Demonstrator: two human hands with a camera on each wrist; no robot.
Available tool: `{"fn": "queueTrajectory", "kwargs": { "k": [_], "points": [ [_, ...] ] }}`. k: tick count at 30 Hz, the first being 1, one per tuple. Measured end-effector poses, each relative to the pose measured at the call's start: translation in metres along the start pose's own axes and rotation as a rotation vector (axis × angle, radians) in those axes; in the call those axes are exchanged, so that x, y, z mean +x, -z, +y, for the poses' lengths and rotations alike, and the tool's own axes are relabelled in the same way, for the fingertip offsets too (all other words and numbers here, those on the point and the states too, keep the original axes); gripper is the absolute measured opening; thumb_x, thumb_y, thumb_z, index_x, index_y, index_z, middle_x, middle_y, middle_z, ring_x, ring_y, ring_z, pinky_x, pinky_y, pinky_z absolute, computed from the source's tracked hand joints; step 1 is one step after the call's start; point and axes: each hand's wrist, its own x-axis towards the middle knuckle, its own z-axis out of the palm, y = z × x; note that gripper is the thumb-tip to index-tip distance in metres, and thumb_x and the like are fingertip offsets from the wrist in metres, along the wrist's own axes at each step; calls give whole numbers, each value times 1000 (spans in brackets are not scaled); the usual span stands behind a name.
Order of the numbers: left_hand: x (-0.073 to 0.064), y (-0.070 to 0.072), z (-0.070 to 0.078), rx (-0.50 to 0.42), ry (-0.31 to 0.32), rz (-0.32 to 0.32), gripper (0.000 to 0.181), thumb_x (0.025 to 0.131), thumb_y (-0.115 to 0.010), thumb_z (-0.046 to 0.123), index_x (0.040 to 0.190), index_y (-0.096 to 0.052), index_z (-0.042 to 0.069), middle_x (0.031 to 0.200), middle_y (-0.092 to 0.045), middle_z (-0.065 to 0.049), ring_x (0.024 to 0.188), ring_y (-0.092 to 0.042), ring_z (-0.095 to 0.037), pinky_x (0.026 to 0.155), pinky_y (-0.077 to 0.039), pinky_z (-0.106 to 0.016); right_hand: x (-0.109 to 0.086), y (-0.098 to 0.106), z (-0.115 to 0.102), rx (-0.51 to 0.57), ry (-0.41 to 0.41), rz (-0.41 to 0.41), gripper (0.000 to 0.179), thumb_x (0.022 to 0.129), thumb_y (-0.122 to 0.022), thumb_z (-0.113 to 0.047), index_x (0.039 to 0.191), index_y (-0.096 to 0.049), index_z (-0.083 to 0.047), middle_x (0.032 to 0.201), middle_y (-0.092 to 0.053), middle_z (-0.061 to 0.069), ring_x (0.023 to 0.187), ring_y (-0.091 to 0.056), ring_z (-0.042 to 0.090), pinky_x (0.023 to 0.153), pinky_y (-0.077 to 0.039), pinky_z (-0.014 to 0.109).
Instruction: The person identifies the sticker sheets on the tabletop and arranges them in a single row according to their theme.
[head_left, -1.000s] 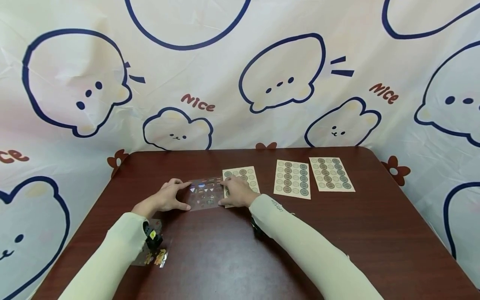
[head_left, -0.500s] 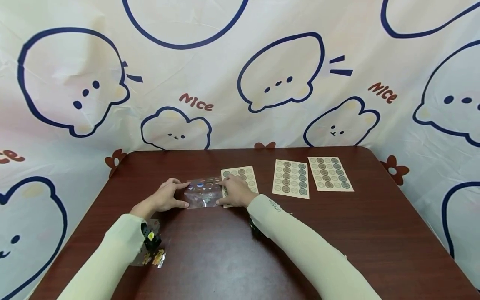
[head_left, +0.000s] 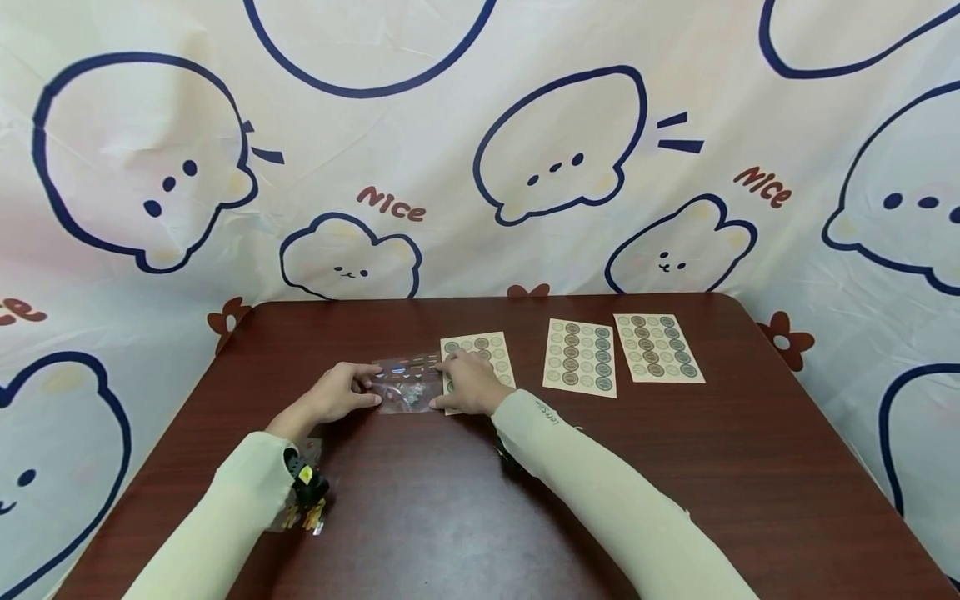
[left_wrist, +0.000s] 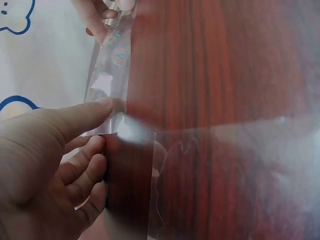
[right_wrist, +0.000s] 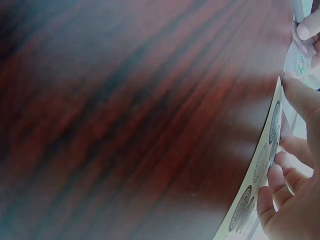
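Observation:
A clear plastic sheet (head_left: 407,390) with small shiny shapes lies between my hands, left of the table's middle. My left hand (head_left: 335,393) holds its left edge; in the left wrist view the thumb sits on a corner of it, with the other fingers curled below. On the opposite edge, my right hand (head_left: 472,383) grips with thumb and index finger. Beneath that hand lies a beige sheet of round stickers (head_left: 480,342), partly covered. The right wrist view shows its edge with dark printed circles beside the fingers.
Two more beige sticker sheets, a middle one (head_left: 579,358) and a right one (head_left: 660,348), lie farther right on the brown table (head_left: 465,500). A clear packet with gold pieces (head_left: 311,517) sits partly under the left wrist. Patterned cloth (head_left: 450,150) hangs behind.
The shine on the clear sheet has shifted and its near part looks more bent. Both hands stay at its edges, the left one's fingers slightly more curled. The beige sheets lie as before.

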Motion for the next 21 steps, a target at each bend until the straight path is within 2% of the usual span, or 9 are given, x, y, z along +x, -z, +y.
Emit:
{"fn": "queueTrajectory", "kwargs": {
  "k": [5, 9, 12, 16, 18, 21],
  "points": [
    [-3, 2, 1, -68, 20, 17, 42, 99, -61, 8, 138, -56, -8, 100, -68, -14, 88, -58, -23, 71, -45, -31, -1, 1, -1, 4, 3, 2, 71, 87, -76, -50, 145, -56, -13, 144, -53, 7, 131, -51, 23, 105, -41, 43],
    [-4, 3, 1, -100, 29, 47, 42, 100, -57, 4, 140, -53, -9, 104, -71, -17, 97, -64, -26, 76, -49, -30, -2, 2, -1, -1, 1, 6, 72, 87, -76, -50, 146, -55, -13, 143, -54, 7, 128, -51, 22, 102, -42, 42],
    [-4, 3, 1, -155, 71, 57, 51, 101, -56, 4, 148, -42, -9, 105, -72, -19, 98, -66, -24, 78, -49, -29, -1, 1, -1, -3, 7, 11, 72, 87, -76, -50, 145, -56, -12, 142, -55, 7, 127, -51, 22, 100, -42, 41],
    [-4, 4, 1, -271, 155, 50, 62, 101, -56, 5, 155, -28, -10, 109, -74, -19, 92, -67, -16, 79, -50, -28, 0, -1, 0, -16, 9, 12, 72, 87, -75, -51, 146, -55, -13, 142, -55, 6, 128, -51, 22, 100, -43, 42],
    [-5, 5, 2, -311, 189, 59, 63, 100, -57, 6, 154, -28, -10, 111, -75, -19, 88, -68, -12, 78, -52, -27, 1, -2, 1, -20, 5, 13, 74, 87, -75, -51, 147, -54, -13, 142, -55, 6, 130, -51, 22, 102, -43, 42],
    [-6, 4, 3, -343, 210, 77, 57, 100, -59, 7, 151, -37, -9, 111, -74, -18, 84, -67, -8, 75, -53, -26, 2, -4, 2, -12, -10, 14, 77, 88, -75, -50, 149, -51, -12, 141, -56, 6, 130, -51, 22, 105, -42, 43]
  ]
}}
